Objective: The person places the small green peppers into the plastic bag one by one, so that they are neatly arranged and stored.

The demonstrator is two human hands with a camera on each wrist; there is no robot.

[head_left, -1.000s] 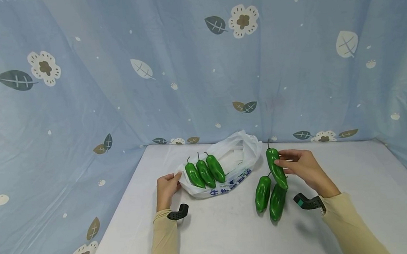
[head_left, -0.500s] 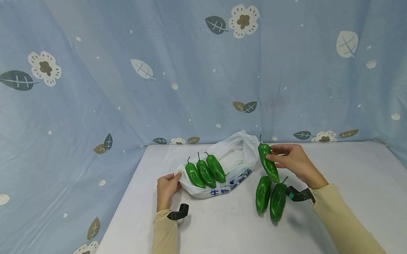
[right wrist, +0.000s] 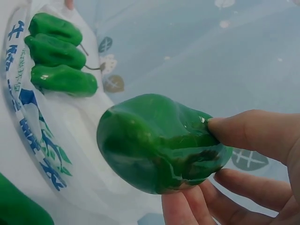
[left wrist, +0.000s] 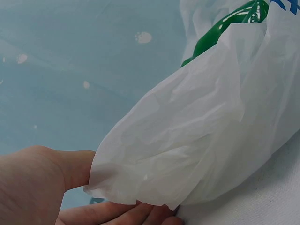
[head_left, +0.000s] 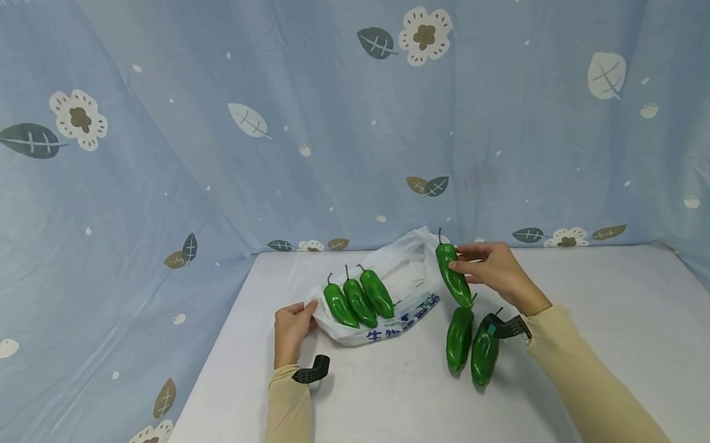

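My left hand pinches the left edge of a white plastic bag printed with blue characters; in the left wrist view the thumb lies over the film and the fingers under it. Three green peppers lie side by side in the bag's left part, stems away from me. With thumb and fingers, my right hand grips another green pepper at the bag's right end, its stem pointing up and away. Below it on the table are two more peppers, a left one and a right one.
The table has a white cover. A blue curtain with flowers and leaves hangs behind it and along the sides. Black wrist-worn devices, one of them on the left wrist, jut inward from both sleeves.
My right hand has carried its pepper left and slightly away from me, from above the two loose peppers to the bag's right end. The left hand and the bagged peppers stay put.
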